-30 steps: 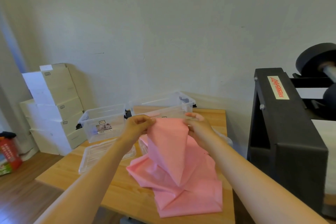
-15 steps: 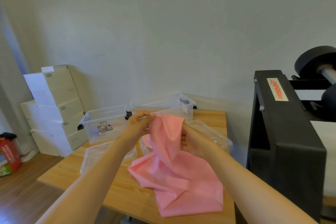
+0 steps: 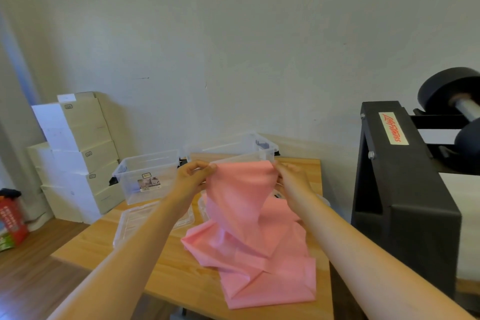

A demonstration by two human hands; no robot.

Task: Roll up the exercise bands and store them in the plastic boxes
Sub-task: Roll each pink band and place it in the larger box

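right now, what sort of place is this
Probably a home workout or spare room: a black weight rack with dumbbells stands on the right, a pink exercise band drapes onto a wooden table, and white cardboard boxes are stacked against the wall.

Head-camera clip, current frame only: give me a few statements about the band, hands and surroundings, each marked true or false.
1. The left hand and the right hand each pinch the top edge of the pink band. True.
2. The pink band is rolled into a tight coil. False: it is unrolled, its upper part held up and its lower part lying in loose folds on the table.
3. The pink band lies inside the labelled plastic box. False: the band is in the hands and on the table, outside that box.
4. A dumbbell sits on the black rack at the right. True.
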